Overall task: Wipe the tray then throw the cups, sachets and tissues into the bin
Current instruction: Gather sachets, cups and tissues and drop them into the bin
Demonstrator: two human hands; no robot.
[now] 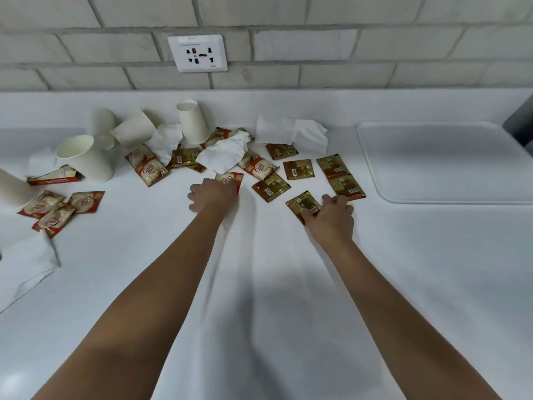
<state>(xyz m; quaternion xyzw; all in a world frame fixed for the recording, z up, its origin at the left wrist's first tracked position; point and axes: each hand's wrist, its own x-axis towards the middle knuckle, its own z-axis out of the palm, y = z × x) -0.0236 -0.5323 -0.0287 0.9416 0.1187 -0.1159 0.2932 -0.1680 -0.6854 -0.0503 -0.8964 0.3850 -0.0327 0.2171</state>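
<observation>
A white tray (444,161) lies flat at the right of the counter. Several white paper cups (192,121) stand or lie at the back left, among crumpled tissues (225,153) and many red and gold sachets (298,168). My left hand (212,194) rests on a red-and-white sachet (230,180), its fingers curled over the sachet's near edge. My right hand (331,213) presses on a gold sachet (302,203), thumb and fingers closing on it. No bin shows.
A white cloth (26,267) lies at the counter's left edge. A wall socket (197,53) sits on the tiled wall behind. A dark object (520,122) stands at the far right behind the tray. The counter's near part is bare white surface.
</observation>
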